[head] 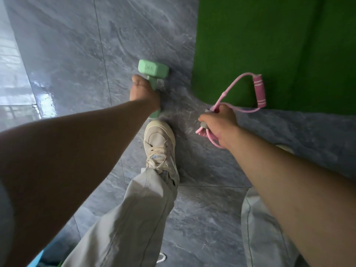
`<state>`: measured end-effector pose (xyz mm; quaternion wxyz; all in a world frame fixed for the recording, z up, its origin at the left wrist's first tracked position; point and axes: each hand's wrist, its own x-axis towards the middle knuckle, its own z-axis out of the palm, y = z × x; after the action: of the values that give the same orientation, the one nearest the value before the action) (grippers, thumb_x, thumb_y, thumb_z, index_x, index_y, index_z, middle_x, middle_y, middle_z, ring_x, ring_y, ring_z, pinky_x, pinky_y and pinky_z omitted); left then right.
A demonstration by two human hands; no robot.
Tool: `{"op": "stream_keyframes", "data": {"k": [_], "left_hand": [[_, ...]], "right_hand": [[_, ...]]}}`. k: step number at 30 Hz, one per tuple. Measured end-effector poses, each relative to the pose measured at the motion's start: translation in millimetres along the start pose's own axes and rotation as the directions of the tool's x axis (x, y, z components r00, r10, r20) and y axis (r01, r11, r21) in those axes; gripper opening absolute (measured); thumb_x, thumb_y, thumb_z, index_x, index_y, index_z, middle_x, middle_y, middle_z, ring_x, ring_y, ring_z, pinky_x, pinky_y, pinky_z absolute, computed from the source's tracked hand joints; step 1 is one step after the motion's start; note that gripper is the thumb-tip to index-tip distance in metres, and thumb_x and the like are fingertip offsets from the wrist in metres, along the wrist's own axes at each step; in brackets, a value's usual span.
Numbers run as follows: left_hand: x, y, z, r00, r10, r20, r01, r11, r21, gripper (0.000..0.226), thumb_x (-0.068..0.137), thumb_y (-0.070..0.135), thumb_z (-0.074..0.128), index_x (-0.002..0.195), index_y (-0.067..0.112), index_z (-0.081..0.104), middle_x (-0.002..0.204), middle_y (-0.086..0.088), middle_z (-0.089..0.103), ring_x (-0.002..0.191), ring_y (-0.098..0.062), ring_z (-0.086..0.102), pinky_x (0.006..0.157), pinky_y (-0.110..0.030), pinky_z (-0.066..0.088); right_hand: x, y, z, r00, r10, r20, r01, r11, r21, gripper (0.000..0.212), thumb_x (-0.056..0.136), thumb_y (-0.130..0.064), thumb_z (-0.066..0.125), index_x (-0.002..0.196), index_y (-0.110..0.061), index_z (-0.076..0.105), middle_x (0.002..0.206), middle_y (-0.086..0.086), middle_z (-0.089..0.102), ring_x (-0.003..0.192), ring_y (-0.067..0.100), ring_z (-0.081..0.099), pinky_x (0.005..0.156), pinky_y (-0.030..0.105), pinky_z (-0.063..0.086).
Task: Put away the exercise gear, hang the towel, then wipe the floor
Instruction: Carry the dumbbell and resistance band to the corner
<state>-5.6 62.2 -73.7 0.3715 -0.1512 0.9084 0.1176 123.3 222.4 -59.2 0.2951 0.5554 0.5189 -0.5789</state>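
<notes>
A mint-green dumbbell (153, 71) is in the middle of the view above the grey floor, and my left hand (143, 93) grips its handle; the lower head shows just past my wrist. My right hand (219, 123) holds a pink resistance band (231, 87) by its gathered tubing. One foam handle of the band hangs out in a loop over the green mat (279, 45).
Grey marble-look floor tiles (77, 54) fill the view, glossy at the left. My leg in light trousers and a cream sneaker (159, 145) stands just below the dumbbell. A bit of blue shows at the bottom left corner.
</notes>
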Motion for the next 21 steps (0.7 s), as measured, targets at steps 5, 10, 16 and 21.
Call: {"op": "stream_keyframes", "data": {"k": [5, 10, 16, 21], "left_hand": [[10, 4, -10, 0.982, -0.141, 0.128, 0.159, 0.977, -0.145, 0.056, 0.088, 0.021, 0.071, 0.138, 0.018, 0.046, 0.111, -0.004, 0.055, 0.104, -0.024, 0.058, 0.079, -0.036, 0.051], [0, -2, -21, 0.950, -0.120, 0.289, 0.247, 0.855, -0.456, 0.021, 0.085, 0.008, 0.075, 0.104, 0.013, 0.067, 0.096, -0.008, 0.071, 0.088, -0.022, 0.071, 0.084, -0.043, 0.059], [-63, 6, -60, 0.902, -0.091, 0.422, 0.384, 0.613, -0.691, 0.015, 0.089, 0.019, 0.070, 0.101, 0.011, 0.066, 0.091, -0.009, 0.069, 0.081, -0.023, 0.067, 0.089, -0.044, 0.057], [-150, 25, -126, 0.895, -0.072, 0.440, 0.410, 0.519, -0.750, 0.025, 0.086, 0.030, 0.070, 0.102, 0.012, 0.066, 0.090, -0.011, 0.071, 0.081, -0.025, 0.068, 0.082, -0.041, 0.056]], "right_hand": [[-3, -12, 0, 0.997, -0.016, 0.076, 0.013, 0.999, 0.049, 0.027, 0.077, -0.003, 0.061, 0.095, -0.021, 0.053, 0.103, 0.020, 0.065, 0.080, 0.032, 0.063, 0.069, 0.049, 0.056], [-20, -27, -12, 0.986, -0.023, 0.166, 0.001, 0.992, 0.127, 0.024, 0.082, 0.003, 0.052, 0.100, -0.013, 0.057, 0.090, 0.012, 0.065, 0.086, 0.025, 0.063, 0.077, 0.053, 0.058], [-80, -55, -38, 0.985, 0.047, 0.165, -0.080, 0.977, 0.199, 0.016, 0.083, -0.003, 0.049, 0.088, -0.014, 0.061, 0.072, 0.003, 0.065, 0.070, 0.018, 0.062, 0.065, 0.028, 0.047], [-175, -87, -65, 0.975, 0.120, 0.188, -0.172, 0.942, 0.288, 0.021, 0.089, -0.019, 0.055, 0.104, -0.008, 0.065, 0.073, 0.007, 0.065, 0.068, 0.019, 0.062, 0.078, 0.042, 0.055]]}}
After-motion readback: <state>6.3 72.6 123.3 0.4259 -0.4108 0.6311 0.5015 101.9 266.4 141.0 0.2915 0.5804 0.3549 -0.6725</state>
